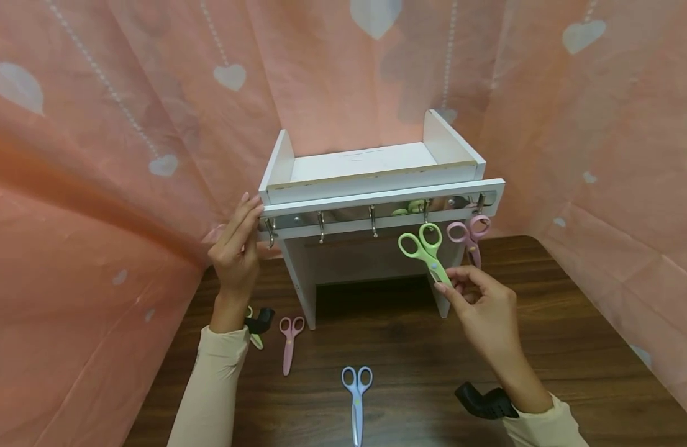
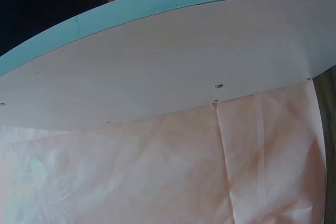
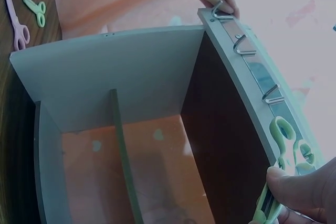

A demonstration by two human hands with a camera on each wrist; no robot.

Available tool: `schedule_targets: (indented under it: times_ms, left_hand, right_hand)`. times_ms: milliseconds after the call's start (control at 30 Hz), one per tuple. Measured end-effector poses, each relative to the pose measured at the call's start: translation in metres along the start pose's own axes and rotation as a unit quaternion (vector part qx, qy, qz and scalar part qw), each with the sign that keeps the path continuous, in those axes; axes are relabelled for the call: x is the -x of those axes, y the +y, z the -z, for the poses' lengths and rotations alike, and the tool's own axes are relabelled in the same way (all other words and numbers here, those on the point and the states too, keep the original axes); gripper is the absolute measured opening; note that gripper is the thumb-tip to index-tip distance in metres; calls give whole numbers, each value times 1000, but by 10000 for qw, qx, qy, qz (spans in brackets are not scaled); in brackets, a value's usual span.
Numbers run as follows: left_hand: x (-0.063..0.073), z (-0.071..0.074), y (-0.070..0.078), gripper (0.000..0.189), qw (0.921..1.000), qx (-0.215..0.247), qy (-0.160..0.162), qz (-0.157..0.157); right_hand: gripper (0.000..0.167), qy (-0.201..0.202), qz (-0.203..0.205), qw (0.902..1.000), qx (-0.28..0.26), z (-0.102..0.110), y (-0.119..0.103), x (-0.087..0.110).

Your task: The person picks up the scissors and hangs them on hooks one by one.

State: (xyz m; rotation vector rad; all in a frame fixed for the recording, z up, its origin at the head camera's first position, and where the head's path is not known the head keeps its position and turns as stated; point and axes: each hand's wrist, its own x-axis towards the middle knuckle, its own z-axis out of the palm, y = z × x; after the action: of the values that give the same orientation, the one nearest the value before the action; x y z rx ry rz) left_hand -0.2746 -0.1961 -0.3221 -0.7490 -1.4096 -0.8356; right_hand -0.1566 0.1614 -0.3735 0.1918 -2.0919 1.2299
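Observation:
My right hand (image 1: 486,304) pinches light green scissors (image 1: 435,264) by the blade end, finger loops upward, just below the fourth hook (image 1: 426,211) of a rail. In the right wrist view, the green scissors (image 3: 284,135) are beside the rail; whether they touch a hook I cannot tell. Pink scissors (image 1: 474,248) hang at the rail's right-end hook. With fingers extended, my left hand (image 1: 234,248) rests against the left end of the white shelf unit (image 1: 455,139), which carries the hook rail (image 1: 343,215) along its front. The left wrist view shows the unit's white side panel (image 2: 147,61), no fingers.
On the dark wooden table (image 1: 405,372) lie blue scissors (image 1: 357,400) at the front, pink scissors (image 1: 289,347) left of the unit, and yellow-green scissors (image 1: 256,340) partly behind my left wrist. A peach curtain (image 1: 125,236) with hearts surrounds the table.

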Motion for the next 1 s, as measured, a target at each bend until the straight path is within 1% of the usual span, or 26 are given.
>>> schedule_targets:
  times_ms: [133, 367, 600, 833, 1000]
  left_hand:
    - [1, 2, -3, 29, 10000, 6, -22, 9]
    - [0, 3, 0, 29, 10000, 2, -40, -9]
    - [-3, 2, 1, 28, 9997, 260, 1, -22]
    - [-2, 3, 1, 27, 10000, 12, 25, -27]
    - [-2, 2, 2, 29, 9999, 89, -5, -76]
  right_hand:
    - [17, -9, 2, 10000, 42, -2, 2, -2]
    - [17, -42, -119, 9999, 56, -4, 3, -3]
    - [18, 7, -149, 9999, -18, -7, 7, -4]
    - [18, -23, -196, 9998, 77, -9, 11, -3]
    - [17, -88, -221, 9997, 110, -9, 15, 0]
